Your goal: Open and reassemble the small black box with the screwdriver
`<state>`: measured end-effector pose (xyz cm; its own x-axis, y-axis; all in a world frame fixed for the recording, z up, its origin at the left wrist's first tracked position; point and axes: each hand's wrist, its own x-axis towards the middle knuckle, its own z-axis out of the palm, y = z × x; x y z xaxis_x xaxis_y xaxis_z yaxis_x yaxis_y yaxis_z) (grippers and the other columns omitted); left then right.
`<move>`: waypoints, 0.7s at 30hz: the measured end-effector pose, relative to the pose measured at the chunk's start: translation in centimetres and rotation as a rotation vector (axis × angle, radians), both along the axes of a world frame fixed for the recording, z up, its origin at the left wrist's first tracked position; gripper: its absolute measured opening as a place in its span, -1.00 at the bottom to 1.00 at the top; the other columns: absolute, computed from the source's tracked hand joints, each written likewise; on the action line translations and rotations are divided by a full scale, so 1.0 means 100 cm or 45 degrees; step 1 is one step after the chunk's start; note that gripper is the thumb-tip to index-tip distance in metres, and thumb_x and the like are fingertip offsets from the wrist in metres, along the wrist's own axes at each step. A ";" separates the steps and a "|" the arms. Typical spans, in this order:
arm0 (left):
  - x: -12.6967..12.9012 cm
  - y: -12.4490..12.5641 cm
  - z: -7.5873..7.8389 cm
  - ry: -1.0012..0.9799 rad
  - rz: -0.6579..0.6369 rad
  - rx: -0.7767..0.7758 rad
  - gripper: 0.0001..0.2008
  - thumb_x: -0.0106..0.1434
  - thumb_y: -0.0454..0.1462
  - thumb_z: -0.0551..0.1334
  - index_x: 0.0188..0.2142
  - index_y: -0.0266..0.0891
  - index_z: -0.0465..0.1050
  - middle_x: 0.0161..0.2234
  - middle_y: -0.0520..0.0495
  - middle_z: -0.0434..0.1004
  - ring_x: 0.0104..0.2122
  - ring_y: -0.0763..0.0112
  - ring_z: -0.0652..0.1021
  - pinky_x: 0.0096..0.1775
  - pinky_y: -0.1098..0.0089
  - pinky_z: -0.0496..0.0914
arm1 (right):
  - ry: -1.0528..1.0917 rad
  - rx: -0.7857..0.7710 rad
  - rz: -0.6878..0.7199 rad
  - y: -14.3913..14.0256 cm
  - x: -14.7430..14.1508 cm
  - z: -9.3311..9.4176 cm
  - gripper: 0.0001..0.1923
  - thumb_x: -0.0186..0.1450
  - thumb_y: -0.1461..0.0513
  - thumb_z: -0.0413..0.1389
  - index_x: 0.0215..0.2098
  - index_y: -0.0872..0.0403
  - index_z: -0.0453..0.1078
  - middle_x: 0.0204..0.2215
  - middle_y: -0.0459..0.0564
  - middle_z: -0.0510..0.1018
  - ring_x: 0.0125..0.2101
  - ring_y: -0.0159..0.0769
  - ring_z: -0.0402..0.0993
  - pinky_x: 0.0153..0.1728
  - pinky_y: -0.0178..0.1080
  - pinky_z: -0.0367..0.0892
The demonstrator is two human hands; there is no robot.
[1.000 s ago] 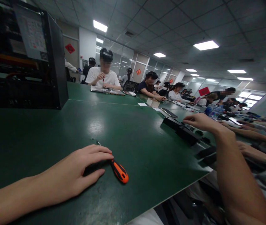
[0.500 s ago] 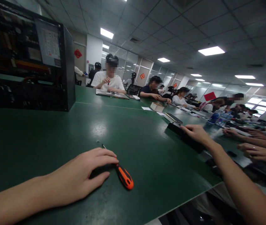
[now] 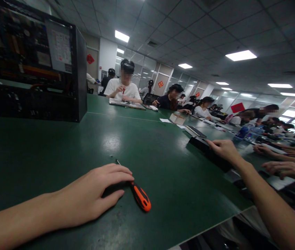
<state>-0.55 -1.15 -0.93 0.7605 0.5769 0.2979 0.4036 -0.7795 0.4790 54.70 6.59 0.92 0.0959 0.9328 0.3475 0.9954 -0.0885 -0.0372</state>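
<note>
Palm down on the green table [image 3: 147, 139], my left hand [image 3: 103, 191] lies with its fingers stretched over the shaft of a screwdriver [image 3: 142, 198]. The screwdriver has an orange and black handle, and its metal tip shows beyond my fingers. Its handle is outside my grasp, and my thumb is apart from the fingers. At the right, my right hand [image 3: 225, 149] is closed on the top edge of a long black box-like piece [image 3: 201, 146] on the table. My fingertips on its far side are partly hidden.
An opened computer case [image 3: 81, 76] stands at the left, its inner parts showing. Beyond the black piece are a dark flat object [image 3: 195, 131] and a small open box [image 3: 177, 118]. A co-worker's hands [image 3: 279, 168] are close at the right; another person [image 3: 123, 85] sits opposite.
The view has shifted slightly, so most things appear a little further right. Both my hands keep their places on the screwdriver and the black piece. The co-worker's hand at the right has moved slightly.
</note>
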 end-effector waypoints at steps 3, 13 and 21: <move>0.000 0.001 0.000 0.012 -0.002 0.006 -0.59 0.38 -0.32 0.18 0.18 0.02 0.48 0.18 -0.02 0.53 0.14 0.23 0.54 0.22 0.27 0.38 | 0.028 0.002 -0.006 0.002 0.002 -0.001 -0.42 0.32 -0.14 -0.11 -0.62 0.06 0.32 -0.64 0.03 0.41 -0.48 -0.16 0.40 -0.38 -0.21 0.18; 0.000 0.002 -0.007 0.017 0.135 -0.069 -0.49 0.36 -0.27 0.23 0.28 0.02 0.32 0.04 -0.04 0.59 -0.02 0.23 0.60 0.03 0.29 0.48 | 0.095 0.009 -0.079 0.007 0.010 -0.006 -0.38 0.31 -0.14 -0.11 -0.61 0.12 0.40 -0.65 0.06 0.40 -0.52 -0.19 0.36 -0.38 -0.21 0.17; 0.004 0.000 0.000 0.133 -0.056 0.045 -0.77 0.38 -0.34 0.21 -0.05 -0.04 0.55 -0.11 -0.03 0.56 -0.16 0.26 0.55 -0.09 0.31 0.38 | -0.028 -0.090 -0.061 0.026 0.014 0.020 -0.67 0.34 0.03 0.13 -0.37 0.14 0.48 -0.40 0.15 0.59 -0.38 -0.20 0.46 -0.31 -0.21 0.26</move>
